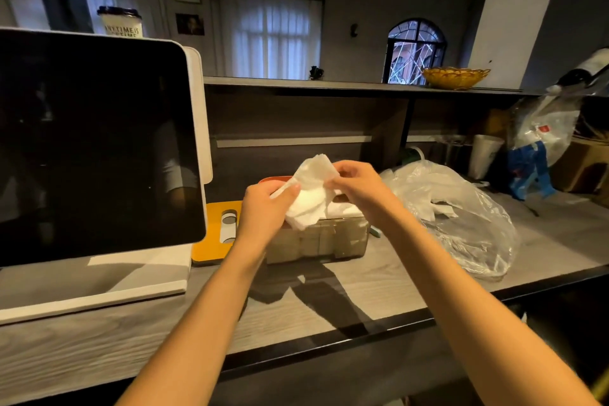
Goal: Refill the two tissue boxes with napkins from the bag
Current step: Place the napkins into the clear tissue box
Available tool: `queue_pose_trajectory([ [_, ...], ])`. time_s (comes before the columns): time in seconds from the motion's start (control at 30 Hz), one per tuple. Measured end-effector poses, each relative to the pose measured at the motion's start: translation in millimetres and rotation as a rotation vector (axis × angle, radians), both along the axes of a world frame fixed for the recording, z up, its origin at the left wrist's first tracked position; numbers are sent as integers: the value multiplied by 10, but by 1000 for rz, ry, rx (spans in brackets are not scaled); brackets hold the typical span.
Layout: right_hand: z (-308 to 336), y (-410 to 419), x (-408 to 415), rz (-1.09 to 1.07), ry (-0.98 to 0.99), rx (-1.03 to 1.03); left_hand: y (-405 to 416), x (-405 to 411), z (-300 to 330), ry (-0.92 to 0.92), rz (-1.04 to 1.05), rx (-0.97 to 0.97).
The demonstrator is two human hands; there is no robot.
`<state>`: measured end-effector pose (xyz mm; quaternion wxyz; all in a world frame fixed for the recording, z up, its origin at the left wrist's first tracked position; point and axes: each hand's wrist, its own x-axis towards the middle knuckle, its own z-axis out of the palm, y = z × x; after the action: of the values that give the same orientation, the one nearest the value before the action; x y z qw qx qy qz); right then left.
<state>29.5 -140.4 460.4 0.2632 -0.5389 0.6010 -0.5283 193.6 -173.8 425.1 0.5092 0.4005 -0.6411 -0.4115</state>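
Observation:
A white napkin point(311, 194) is held up between both hands above a clear plastic tissue box point(329, 241) on the grey counter. My left hand point(265, 211) grips the napkin's lower left part. Its upper right edge is pinched by my right hand point(359, 183). White napkins fill the top of the clear box. An orange-rimmed container point(273, 179) peeks out behind my left hand, mostly hidden. To the right lies a crumpled clear plastic bag point(461, 217) with a few white napkins inside.
A large dark screen on a white stand point(95, 148) fills the left. A yellow board point(214, 234) lies beside the box. Bags, a cup point(484, 155) and a carton crowd the far right. A shelf point(329, 84) with a yellow basket point(454, 76) runs behind.

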Motion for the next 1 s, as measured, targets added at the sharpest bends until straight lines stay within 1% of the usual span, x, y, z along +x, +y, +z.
queue_pose_trajectory([
  [0.07, 116, -176, -45, -36, 90, 11, -86, -35, 82, -79, -22, 35],
  [0.23, 178, -633, -161, -86, 316, 123, -348, -192, 155, -396, 35, 66],
  [0.33, 125, -769, -214, -38, 531, 179, -425, -297, 160, -594, 24, 54],
  [0.43, -29, -799, -243, 0, 660, 185, -473, -391, 108, -769, 32, 46],
  [0.5, -151, -814, -255, 19, 730, 175, -460, -422, 87, -897, 84, -11],
  [0.57, -217, -802, -278, -13, 754, 128, -415, -426, 105, -992, 153, -95],
  [0.63, -198, -753, -327, -123, 706, 4, -379, -396, 145, -1035, 196, -219],
  [0.7, -183, -698, -393, -217, 670, -102, -433, -376, 148, -1029, 122, -307],
  [0.73, -197, -679, -428, -229, 694, -93, -475, -368, 140, -1003, 58, -295],
  [0.77, -230, -661, -455, -214, 749, -38, -508, -353, 121, -993, 3, -256],
  [0.87, -403, -625, -540, -87, 978, 214, -538, -328, 25, -1096, -107, -204],
  [0.93, -484, -587, -595, -16, 1024, 248, -509, -326, -29, -1139, -136, -200],
  [1.0, -516, -553, -632, 10, 1036, 248, -517, -332, -71, -1136, -140, -199],
])
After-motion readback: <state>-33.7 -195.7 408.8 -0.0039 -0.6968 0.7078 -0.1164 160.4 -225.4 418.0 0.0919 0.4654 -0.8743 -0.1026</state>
